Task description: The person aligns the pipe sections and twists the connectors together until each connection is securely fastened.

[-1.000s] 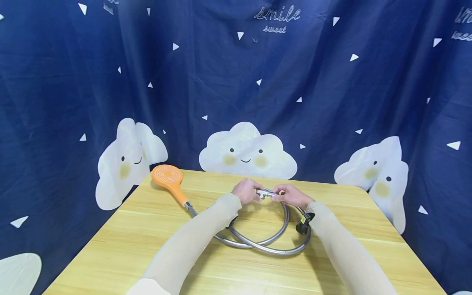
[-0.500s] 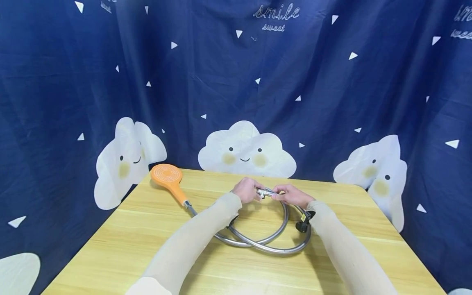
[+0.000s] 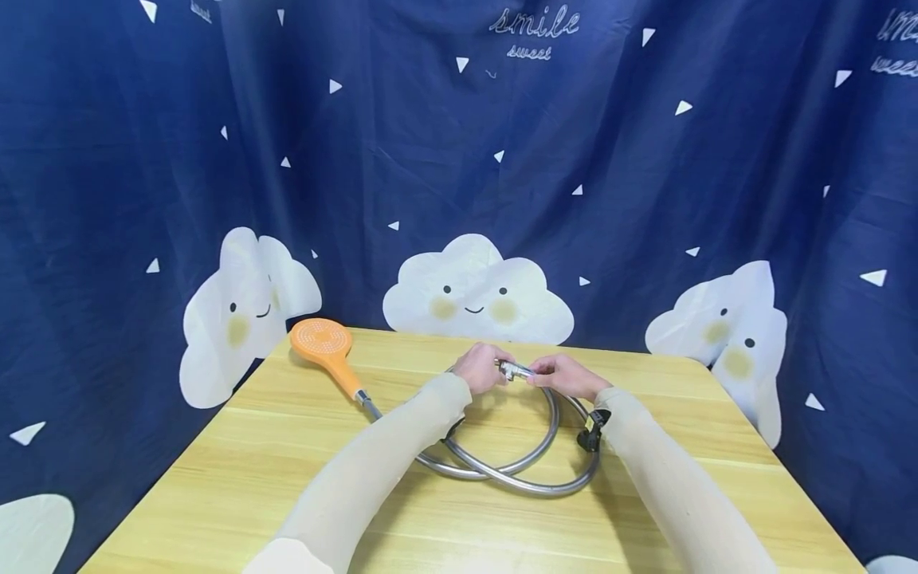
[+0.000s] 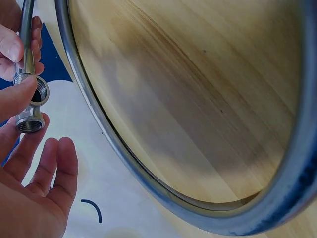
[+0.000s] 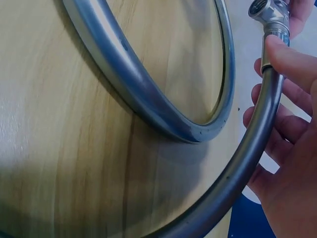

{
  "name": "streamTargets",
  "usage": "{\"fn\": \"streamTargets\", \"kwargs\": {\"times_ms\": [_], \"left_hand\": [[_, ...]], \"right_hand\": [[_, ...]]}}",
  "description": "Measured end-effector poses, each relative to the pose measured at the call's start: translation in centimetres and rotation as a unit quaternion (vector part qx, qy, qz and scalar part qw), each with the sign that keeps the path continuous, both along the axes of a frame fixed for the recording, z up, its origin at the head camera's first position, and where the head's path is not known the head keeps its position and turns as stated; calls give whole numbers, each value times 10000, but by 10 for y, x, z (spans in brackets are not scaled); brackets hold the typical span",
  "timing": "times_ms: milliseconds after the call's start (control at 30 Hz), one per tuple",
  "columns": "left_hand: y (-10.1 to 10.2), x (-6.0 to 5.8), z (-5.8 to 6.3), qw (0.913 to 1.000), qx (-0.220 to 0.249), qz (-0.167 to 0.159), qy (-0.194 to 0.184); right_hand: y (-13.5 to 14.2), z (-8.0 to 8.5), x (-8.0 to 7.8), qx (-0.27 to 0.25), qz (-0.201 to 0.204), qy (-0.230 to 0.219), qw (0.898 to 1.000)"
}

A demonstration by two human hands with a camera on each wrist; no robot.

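Note:
A shiny metal tee fitting (image 4: 30,115) with threaded openings sits between the thumb and fingers of my left hand (image 3: 482,368); in the left wrist view the other fingers stand loosely apart from it. My right hand (image 3: 570,378) grips the end of a grey metallic shower hose (image 3: 548,488) just beside the fitting, thumb on the connector (image 5: 268,57). Fitting and hose end meet in line; how far the threads engage is hidden. From there the hose loops across the table and runs to an orange shower head (image 3: 321,339), which lies face up at the far left.
The wooden table (image 3: 301,470) has its far edge close to a dark blue curtain (image 3: 430,119) with white clouds. Crossing loops of hose lie beneath and between the forearms. A black wrist camera (image 3: 590,434) hangs near the hose's right bend.
The head view has shifted slightly. The hose's right bend has drawn a little to the left, and my right fingers have shifted slightly on the hose end. Both hands keep their hold.

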State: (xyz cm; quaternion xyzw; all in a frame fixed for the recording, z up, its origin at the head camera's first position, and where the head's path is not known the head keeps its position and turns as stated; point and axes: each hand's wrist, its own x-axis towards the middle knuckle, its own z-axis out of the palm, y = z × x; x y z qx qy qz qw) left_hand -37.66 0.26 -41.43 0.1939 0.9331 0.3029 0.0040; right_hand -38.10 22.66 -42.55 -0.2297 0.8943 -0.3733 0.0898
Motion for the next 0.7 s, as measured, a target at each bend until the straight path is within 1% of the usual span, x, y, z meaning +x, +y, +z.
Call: {"fn": "streamTargets", "kwargs": {"times_ms": [100, 200, 333, 433, 533, 700], "left_hand": [[3, -2, -3, 9999, 37, -97, -26], [6, -5, -6, 9998, 54, -178, -16], [7, -6, -5, 9996, 73, -263, 61], [6, -2, -4, 9996, -1, -238, 153], [5, -1, -4, 9995, -134, -138, 250], [4, 0, -6, 9996, -164, -155, 197]], "right_hand": [[1, 2, 1, 106, -78, 76, 9999], [1, 3, 2, 68, -143, 137, 9998], [3, 4, -1, -11, -167, 155, 9997], [6, 3, -2, -18, -210, 215, 9995], [11, 2, -1, -20, -329, 341, 9989], [20, 4, 1, 33, -631, 540, 9965]]}}
